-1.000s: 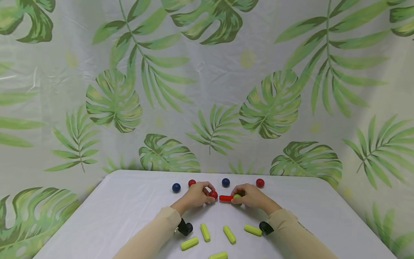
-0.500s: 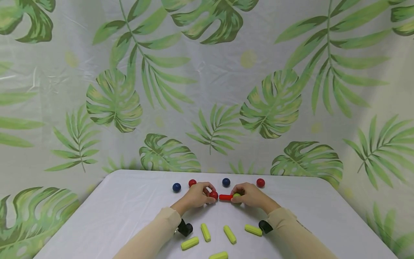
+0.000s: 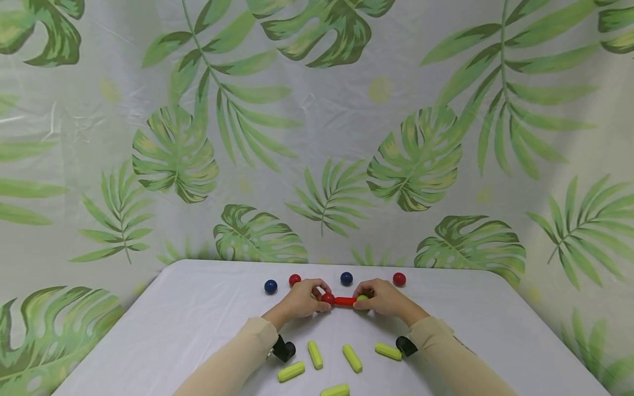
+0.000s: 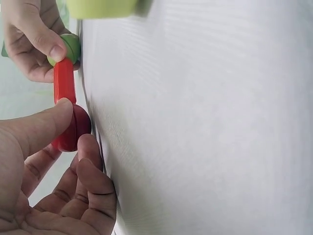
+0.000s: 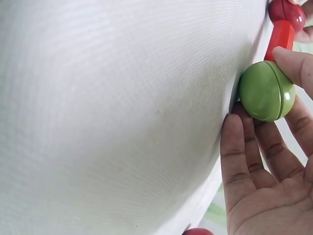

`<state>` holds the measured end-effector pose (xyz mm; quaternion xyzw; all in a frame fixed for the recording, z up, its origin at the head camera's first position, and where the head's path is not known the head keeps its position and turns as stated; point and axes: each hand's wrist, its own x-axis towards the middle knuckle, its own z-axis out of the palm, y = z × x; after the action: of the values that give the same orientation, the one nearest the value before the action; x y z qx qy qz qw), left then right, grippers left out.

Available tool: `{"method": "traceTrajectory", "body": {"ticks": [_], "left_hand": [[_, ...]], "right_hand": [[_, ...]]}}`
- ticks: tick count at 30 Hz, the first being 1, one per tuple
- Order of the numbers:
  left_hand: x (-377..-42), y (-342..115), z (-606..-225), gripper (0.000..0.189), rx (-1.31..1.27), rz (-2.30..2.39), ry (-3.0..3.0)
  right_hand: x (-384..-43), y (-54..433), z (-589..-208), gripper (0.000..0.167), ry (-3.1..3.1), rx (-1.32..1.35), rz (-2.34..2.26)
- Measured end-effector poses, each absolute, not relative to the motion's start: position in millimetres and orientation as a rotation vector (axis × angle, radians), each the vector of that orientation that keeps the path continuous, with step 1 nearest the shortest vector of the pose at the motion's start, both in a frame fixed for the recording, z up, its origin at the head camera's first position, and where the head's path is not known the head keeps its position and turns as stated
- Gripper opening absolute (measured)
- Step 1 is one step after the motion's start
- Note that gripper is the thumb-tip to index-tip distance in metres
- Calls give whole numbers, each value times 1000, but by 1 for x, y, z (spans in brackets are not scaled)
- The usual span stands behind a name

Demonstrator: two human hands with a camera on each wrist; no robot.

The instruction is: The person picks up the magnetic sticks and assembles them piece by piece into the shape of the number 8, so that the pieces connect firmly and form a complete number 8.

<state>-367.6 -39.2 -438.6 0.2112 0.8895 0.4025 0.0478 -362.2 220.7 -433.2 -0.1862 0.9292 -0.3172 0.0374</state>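
Note:
My left hand [image 3: 301, 299] pinches a glossy red ball [image 4: 81, 123] between thumb and fingers. Opposite it, my right hand [image 3: 385, 298] holds a green ball [image 5: 266, 93] with a seam round it. Between the two balls lies a short red faceted stick [image 3: 345, 301], level and in line with them. Its left end meets the red ball and its right end meets the green one. The right thumb tip rests where the stick joins the green ball. The ends of the stick are partly hidden by the thumbs. Both hands are low over the white table.
Behind the hands sit two dark blue balls, the left one [image 3: 270, 286] and the middle one [image 3: 346, 279], and two more red balls, left [image 3: 294, 280] and right [image 3: 399, 279]. Several yellow-green sticks [image 3: 352, 358] lie in front. A leaf-print curtain [image 3: 317, 137] hangs behind the table [image 3: 148, 330].
The small gap between the red ball and the red stick has closed, and they now touch. The hands have barely shifted, and the other pieces lie as before.

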Motion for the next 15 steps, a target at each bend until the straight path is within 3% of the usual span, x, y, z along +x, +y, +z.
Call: {"method": "traceTrajectory", "body": {"ticks": [15], "left_hand": [[-367,-39,-439,27,674,1224,2722]], "right_hand": [[-363,221,-434,12,2848,-587,-976]]}}
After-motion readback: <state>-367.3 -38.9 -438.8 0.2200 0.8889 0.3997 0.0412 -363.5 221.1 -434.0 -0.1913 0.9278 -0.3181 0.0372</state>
